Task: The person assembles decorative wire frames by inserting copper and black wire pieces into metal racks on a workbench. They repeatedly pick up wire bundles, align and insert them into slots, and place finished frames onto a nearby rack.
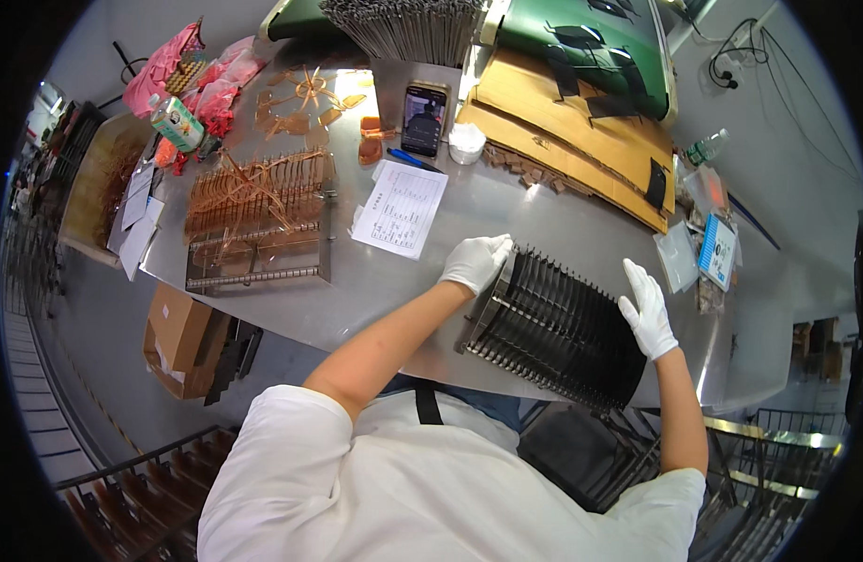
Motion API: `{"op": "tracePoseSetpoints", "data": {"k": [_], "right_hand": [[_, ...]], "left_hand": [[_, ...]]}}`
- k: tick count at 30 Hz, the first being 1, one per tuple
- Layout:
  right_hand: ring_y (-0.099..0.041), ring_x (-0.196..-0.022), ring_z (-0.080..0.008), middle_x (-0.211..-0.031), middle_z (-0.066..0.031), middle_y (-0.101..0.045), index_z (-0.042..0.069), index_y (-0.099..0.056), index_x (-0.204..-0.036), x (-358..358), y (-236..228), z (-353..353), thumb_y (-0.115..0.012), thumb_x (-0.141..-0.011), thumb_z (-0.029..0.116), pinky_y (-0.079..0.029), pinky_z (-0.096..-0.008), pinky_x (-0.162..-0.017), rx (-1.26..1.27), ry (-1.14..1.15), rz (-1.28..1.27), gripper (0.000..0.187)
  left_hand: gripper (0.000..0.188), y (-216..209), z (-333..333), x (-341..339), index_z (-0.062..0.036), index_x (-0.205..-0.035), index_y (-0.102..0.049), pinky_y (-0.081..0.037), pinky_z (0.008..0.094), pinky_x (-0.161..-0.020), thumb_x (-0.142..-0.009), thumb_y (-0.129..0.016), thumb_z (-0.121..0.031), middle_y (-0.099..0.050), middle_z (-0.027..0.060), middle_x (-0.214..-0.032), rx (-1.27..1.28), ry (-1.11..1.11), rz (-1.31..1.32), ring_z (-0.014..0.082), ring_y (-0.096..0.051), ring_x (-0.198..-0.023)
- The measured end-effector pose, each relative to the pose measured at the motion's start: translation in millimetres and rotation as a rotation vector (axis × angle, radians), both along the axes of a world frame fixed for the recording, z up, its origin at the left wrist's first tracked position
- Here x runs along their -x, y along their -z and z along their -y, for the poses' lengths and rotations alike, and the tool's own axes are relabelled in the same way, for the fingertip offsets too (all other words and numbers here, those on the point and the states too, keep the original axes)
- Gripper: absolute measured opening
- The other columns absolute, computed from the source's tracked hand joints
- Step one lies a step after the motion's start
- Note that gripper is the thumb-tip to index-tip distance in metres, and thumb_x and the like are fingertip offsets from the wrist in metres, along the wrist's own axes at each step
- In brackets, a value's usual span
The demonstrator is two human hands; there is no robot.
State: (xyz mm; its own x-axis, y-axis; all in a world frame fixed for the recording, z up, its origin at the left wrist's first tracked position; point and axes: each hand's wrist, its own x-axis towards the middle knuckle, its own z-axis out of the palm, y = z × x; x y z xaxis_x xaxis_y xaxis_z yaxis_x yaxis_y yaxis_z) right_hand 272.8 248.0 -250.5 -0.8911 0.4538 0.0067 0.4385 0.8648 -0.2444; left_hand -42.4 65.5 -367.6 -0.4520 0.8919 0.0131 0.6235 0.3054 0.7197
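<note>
While the black rack [565, 323], right of centre, slants lengthwise down rightward, the left hand [476, 263], fingers curled, grip unconfirmed, adjoins its upper-left corner, the opened right hand [650, 317] its right end.

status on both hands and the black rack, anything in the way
Left hand at far left corner of black rack, grip unclear. Right hand open by its right side. White sheet off to left, apart from rack.

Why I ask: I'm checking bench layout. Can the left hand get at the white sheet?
Probably yes: the white sheet lies near the left hand, with only metal tabletop visible between.
</note>
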Motion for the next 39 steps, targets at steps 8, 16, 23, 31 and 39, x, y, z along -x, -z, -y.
{"op": "tracePoseSetpoints", "data": {"k": [8,16,23,31,39], "right_hand": [[-0.049,-0.138,-0.0375,-0.149,-0.0178,-0.055,0.008,-0.049,-0.153,10.3,0.3,-3.0,-0.06,-0.102,0.029,-0.033,-0.0482,-0.12,0.043,-0.022,-0.063,0.057],[-0.066,-0.105,-0.0389,-0.115,-0.0202,-0.07,0.001,-0.068,-0.122,-18.2,-58.1,124.9,-0.059,-0.082,0.0,-0.052,-0.0471,-0.094,-0.033,0.01,-0.453,0.041],[-0.075,-0.081,-0.0176,-0.095,-0.0108,-0.079,0.004,-0.074,-0.117,-14.5,71.5,270.5,-0.063,-0.105,0.027,-0.06,-0.0335,-0.073,1.404,0.823,-0.362,0.029],[-0.049,-0.143,-0.0364,-0.136,-0.0179,-0.06,0.02,-0.042,-0.15,0.8,-12.2,227.5,-0.051,-0.078,-0.024,-0.034,-0.056,-0.122,1.963,0.307,-1.482,0.085],[-0.039,-0.072,-0.0064,-0.087,0.0016,-0.041,0.004,-0.024,-0.164,-54.7,-117.4,214.4,-0.069,-0.099,0.024,-0.033,-0.0231,-0.063,1.264,0.532,-1.327,0.082]], "left_hand": [[0.074,-41.0,11.2,5.0,0.0095,-0.159,-0.023,-0.053,0.0547,-0.089,-0.101,-0.041,-0.034,-0.072,0.0327,-0.102,0.329,0.339,-0.035,0.0482,-0.07,-0.095],[0.095,-56.2,101.1,7.2,-0.001,-0.165,-0.011,-0.049,0.0452,-0.102,-0.091,-0.062,-0.031,-0.062,0.0369,-0.124,0.213,0.503,0.398,0.0461,-0.066,-0.111],[0.103,-34.4,130.5,-63.0,0.0037,-0.163,-0.009,-0.057,0.0525,-0.074,-0.083,-0.071,-0.016,-0.069,0.0255,-0.093,0.258,0.256,-0.148,0.0443,-0.071,-0.082],[0.04,-177.9,132.3,-58.5,0.0055,-0.125,-0.063,-0.055,0.0516,-0.07,-0.093,-0.059,-0.018,-0.069,0.0289,-0.082,0.222,0.315,0.23,0.0493,-0.067,-0.076],[0.061,-134.3,106.2,-111.0,0.0002,-0.124,-0.072,-0.056,0.0362,-0.084,-0.106,-0.05,-0.054,-0.075,0.0112,-0.089,0.62,1.016,0.521,0.0254,-0.071,-0.083]]}}
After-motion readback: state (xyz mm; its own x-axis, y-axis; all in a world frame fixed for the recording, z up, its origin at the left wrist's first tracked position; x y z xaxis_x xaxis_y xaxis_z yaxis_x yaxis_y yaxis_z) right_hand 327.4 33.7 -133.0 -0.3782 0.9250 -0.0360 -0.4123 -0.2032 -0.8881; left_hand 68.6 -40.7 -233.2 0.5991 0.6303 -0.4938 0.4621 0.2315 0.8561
